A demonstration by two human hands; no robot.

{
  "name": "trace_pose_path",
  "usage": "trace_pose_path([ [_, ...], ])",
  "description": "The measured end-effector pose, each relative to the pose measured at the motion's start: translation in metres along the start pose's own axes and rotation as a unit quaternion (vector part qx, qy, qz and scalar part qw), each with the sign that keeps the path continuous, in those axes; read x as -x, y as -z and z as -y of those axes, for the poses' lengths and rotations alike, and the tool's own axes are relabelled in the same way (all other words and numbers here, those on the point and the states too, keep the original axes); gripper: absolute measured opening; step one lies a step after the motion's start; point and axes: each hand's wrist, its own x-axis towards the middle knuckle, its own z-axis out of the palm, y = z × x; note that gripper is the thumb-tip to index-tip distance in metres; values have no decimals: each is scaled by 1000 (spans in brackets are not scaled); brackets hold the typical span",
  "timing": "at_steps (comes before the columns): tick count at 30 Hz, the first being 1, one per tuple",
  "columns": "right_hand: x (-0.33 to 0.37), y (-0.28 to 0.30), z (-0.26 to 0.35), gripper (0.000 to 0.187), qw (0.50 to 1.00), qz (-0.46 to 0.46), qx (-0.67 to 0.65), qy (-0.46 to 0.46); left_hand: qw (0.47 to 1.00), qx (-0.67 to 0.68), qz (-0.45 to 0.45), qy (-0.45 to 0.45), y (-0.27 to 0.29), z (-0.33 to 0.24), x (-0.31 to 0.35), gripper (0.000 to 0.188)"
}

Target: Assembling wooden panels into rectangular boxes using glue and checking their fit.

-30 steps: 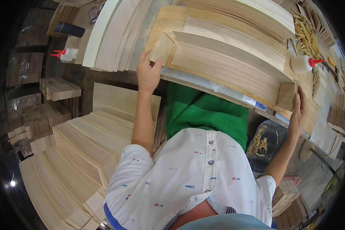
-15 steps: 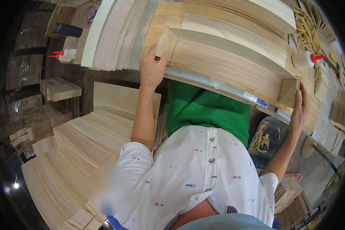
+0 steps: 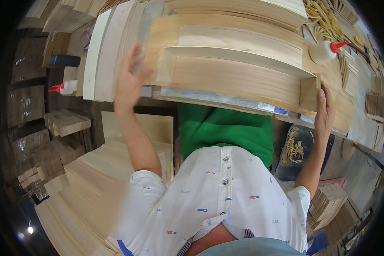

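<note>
A long, shallow wooden box [image 3: 239, 83] lies on a pale board on the bench in front of me. Its far long wall and two short end walls stand up from the work. My right hand [image 3: 325, 106] grips the box's right end, fingers pressed along the outside of the end wall and thumb mostly hidden. Off to the left of the box, my left hand [image 3: 129, 83] is in the air beside stacked boards, touching nothing that I can see. Its thumb and fingers are apart, though motion blurs them. A white glue bottle with a red nozzle [image 3: 323, 52] stands beyond the right end.
Stacked boards [image 3: 104, 55] lie at the left, with more stacked planks [image 3: 239, 10] at the back. Two red-tipped bottles [image 3: 68, 87] and a dark cylinder [image 3: 65, 60] sit far left. Yellowish strips [image 3: 324, 19] heap at the far right. A dark bin [image 3: 286, 166] with shavings stands below the bench.
My left hand has let go of the box's left end and moved left. My right hand stays on the right end. The whole view has shifted slightly.
</note>
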Motion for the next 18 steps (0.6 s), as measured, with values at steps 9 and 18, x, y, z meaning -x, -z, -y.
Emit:
trace_pose_path([
  [9, 1, 21, -4, 41, 996, -33, -79, -32, 850, -375, 339, -146, -139, -38, -131, 70],
  [18, 19, 41, -16, 39, 992, -67, -93, -57, 760, -507, 388, -121, -183, -12, -149, 78],
])
